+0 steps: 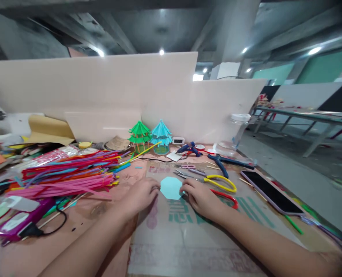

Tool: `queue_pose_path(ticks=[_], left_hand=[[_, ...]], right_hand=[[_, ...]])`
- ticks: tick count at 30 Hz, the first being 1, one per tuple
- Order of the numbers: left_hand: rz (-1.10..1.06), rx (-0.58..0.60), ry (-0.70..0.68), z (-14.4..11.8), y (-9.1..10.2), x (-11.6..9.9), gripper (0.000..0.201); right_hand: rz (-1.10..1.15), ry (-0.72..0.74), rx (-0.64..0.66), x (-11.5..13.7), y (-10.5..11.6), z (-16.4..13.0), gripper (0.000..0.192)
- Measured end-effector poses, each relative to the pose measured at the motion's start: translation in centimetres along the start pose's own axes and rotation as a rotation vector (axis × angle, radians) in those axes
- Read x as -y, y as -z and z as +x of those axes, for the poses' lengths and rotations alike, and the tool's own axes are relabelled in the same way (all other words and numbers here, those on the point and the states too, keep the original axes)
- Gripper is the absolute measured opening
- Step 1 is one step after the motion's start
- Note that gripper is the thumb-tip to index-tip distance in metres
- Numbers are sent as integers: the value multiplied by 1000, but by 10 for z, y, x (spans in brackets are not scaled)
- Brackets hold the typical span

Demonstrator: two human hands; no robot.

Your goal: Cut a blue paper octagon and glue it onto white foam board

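A light blue octagonal piece, looking like paper or card (171, 188), is between my hands over a printed sheet (171, 238) on the table. My left hand (143, 194) pinches its left edge with curled fingers. At the opposite edge, my right hand (201, 197) grips it between thumb and fingers. Close beyond my right hand lie scissors with yellow handles (227, 183) and a red-handled tool (228, 198), partly hidden by that hand. Farther back stand a green tiered-roof model (140, 134) and a light blue one (160, 134).
Colourful pipe-cleaner-like strips (72, 173) pile up at left, behind a purple power strip (23, 223). A blue glue gun (191, 148), pliers-like tool (221, 165), clear jar (234, 132) and phone (270, 192) lie right. A white panel (101, 88) closes the back.
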State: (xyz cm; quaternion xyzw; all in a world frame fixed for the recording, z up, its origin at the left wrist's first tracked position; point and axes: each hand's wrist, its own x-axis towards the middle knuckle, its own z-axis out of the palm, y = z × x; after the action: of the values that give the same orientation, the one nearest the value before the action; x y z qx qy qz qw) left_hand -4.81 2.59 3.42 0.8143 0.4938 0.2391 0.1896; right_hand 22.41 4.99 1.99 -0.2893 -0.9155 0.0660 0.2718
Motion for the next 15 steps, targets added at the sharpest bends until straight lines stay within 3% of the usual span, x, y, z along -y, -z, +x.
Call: queue_pose_path(ticks=[3,6,10,15], left_hand=[[91,2,38,1,11,-7,29],[186,-41,100,12,34,-2,30],[338,-199,218,51,98,30,31],[534,-465,356,110,187,99,33]], right_hand=[[-9,-23,-28,3,2,0,31],[-16,-76,-10,4,3,0,26],[-23,-131,59,3,2,0,25],[-79,-177,92,5,3,3,28]])
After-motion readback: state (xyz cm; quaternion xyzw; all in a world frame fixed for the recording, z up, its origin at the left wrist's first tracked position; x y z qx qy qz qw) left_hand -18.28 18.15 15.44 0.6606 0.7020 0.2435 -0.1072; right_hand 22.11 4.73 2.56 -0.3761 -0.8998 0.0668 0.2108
